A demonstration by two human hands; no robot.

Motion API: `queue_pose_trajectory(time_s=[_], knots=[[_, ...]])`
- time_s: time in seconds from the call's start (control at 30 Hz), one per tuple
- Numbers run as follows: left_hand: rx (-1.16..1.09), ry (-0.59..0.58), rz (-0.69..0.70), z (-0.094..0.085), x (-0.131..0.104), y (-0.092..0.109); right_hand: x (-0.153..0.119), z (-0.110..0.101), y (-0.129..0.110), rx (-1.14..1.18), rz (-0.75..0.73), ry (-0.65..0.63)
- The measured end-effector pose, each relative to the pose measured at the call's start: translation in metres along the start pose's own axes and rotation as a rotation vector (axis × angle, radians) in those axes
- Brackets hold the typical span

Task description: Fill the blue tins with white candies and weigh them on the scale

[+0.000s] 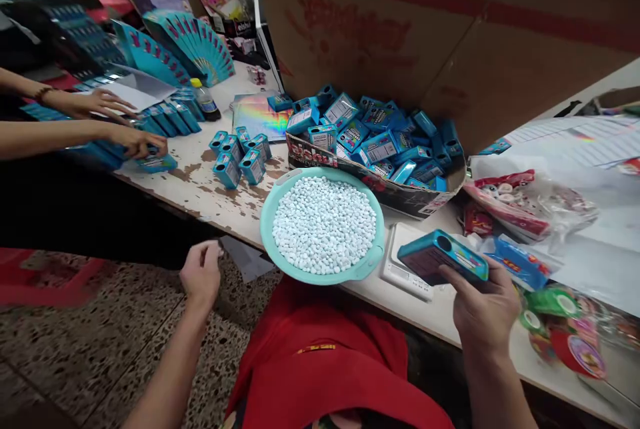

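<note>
My right hand grips a small blue box, tilted on its side with a round hole in its end, just above a white scale. My left hand hangs over the floor beside the table edge with its fingers curled loosely; whether it pinches anything I cannot tell. Between the hands sits a teal bowl filled with small white pellets. Behind the bowl, a cardboard tray is heaped with several blue boxes.
Several upright blue boxes stand on the worn table. A co-worker's hands handle more boxes at the left. Plastic bags of packets lie at the right. A big cardboard carton rises behind.
</note>
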State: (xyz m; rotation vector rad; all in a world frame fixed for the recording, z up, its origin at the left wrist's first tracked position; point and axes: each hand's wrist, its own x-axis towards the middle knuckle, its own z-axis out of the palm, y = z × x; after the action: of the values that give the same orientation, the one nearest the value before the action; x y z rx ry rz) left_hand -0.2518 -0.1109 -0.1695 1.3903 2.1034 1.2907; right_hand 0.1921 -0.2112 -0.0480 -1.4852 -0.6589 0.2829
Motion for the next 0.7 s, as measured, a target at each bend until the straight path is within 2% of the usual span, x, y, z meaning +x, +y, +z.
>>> queue_pose_trajectory(time_s=[0.07,0.1,0.13,0.2,0.27,0.3,0.33,0.43,0.57,0.7], knots=[[-0.141,0.043,0.15,0.01,0.002,0.041,-0.001,0.004,0.0,0.028,-0.021,-0.078],[-0.129,-0.011,0.25,0.018,0.001,0.065,-0.002,0.006,-0.001,0.044,-0.028,-0.119],[-0.1,-0.142,0.344,0.029,-0.001,0.089,-0.003,0.008,-0.002,0.059,-0.034,-0.156],[0.06,-0.487,0.478,0.053,-0.006,0.13,-0.006,0.011,-0.006,0.073,-0.05,-0.224],[0.324,-0.816,0.467,0.076,-0.011,0.156,-0.011,0.012,-0.007,0.078,-0.072,-0.274],[0.376,-0.875,0.447,0.087,-0.015,0.164,-0.014,0.011,-0.007,0.084,-0.083,-0.294],[0.415,-0.913,0.426,0.096,-0.019,0.169,-0.017,0.01,-0.005,0.094,-0.089,-0.311],[0.404,-0.911,0.38,0.112,-0.031,0.175,-0.025,0.008,0.002,0.133,-0.068,-0.343],[0.288,-0.894,0.264,0.122,-0.038,0.181,-0.029,0.017,0.006,0.148,-0.031,-0.352],[0.047,-0.814,0.066,0.126,-0.03,0.186,-0.023,0.036,-0.001,0.169,-0.02,-0.433]])
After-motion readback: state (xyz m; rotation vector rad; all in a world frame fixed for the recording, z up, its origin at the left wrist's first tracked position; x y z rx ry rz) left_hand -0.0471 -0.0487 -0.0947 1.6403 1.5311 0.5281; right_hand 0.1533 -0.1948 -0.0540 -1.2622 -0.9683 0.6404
